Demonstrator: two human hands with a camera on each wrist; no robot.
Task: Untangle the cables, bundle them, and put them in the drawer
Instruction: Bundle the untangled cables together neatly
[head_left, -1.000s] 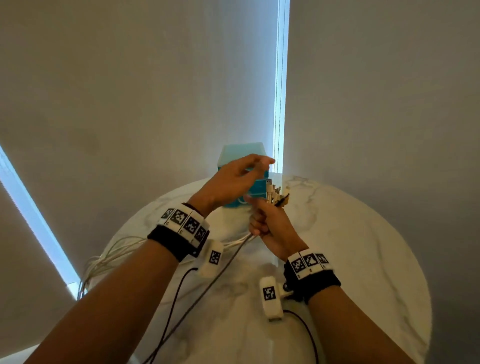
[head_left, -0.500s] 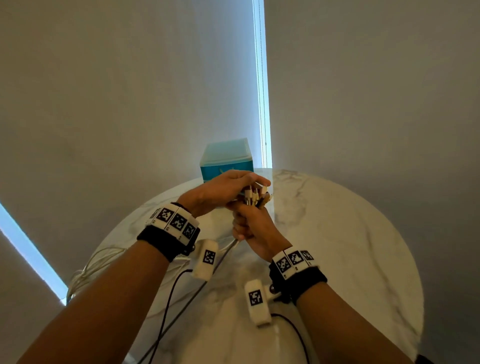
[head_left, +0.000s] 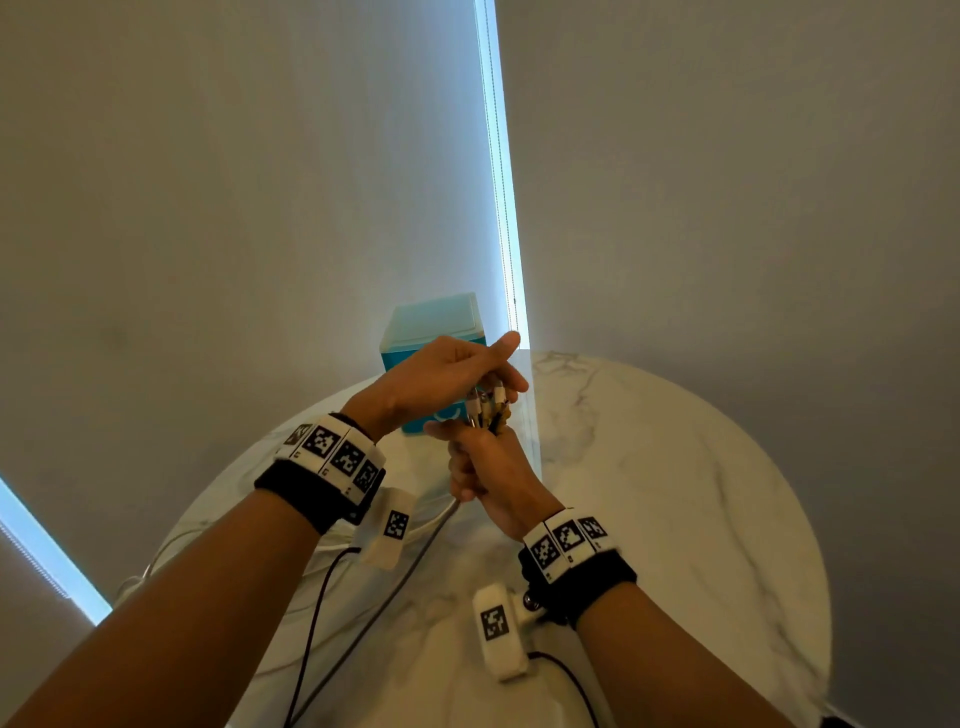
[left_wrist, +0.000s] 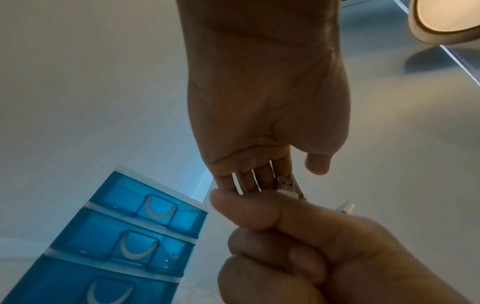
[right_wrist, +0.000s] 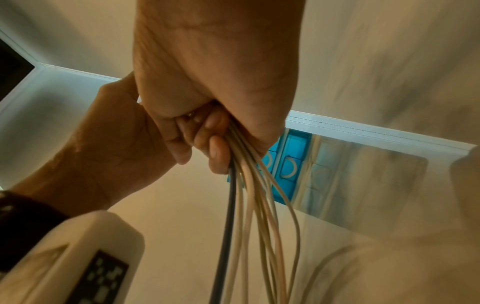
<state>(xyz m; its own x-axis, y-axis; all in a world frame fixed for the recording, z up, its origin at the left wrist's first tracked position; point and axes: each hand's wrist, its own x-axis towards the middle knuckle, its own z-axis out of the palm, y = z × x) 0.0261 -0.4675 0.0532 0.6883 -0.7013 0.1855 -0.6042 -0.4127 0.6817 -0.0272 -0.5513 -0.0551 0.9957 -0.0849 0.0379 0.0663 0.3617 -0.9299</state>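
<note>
My right hand (head_left: 488, 467) grips a bundle of cables (right_wrist: 249, 195), several white and one dark, in its fist above the round marble table (head_left: 675, 493). The plug ends (head_left: 488, 405) stick up out of that fist. My left hand (head_left: 447, 371) hovers over them, its fingers (left_wrist: 249, 181) lying against a USB plug (left_wrist: 285, 183), the thumb apart and the index finger raised. The loose lengths of cable (head_left: 415, 561) trail down and left across the table. The blue drawer unit (head_left: 431, 332) stands right behind my hands with its drawers (left_wrist: 124, 236) closed.
Slack white cable loops (head_left: 156, 561) hang over the table's left edge. Grey blinds close in behind the table, with a bright gap (head_left: 501, 208) between them. The wrist cameras' black leads (head_left: 311, 623) run over the near part of the table.
My left hand came down onto the plug ends, and its index finger has now lifted off them. My right hand has kept its grip on the bundle.
</note>
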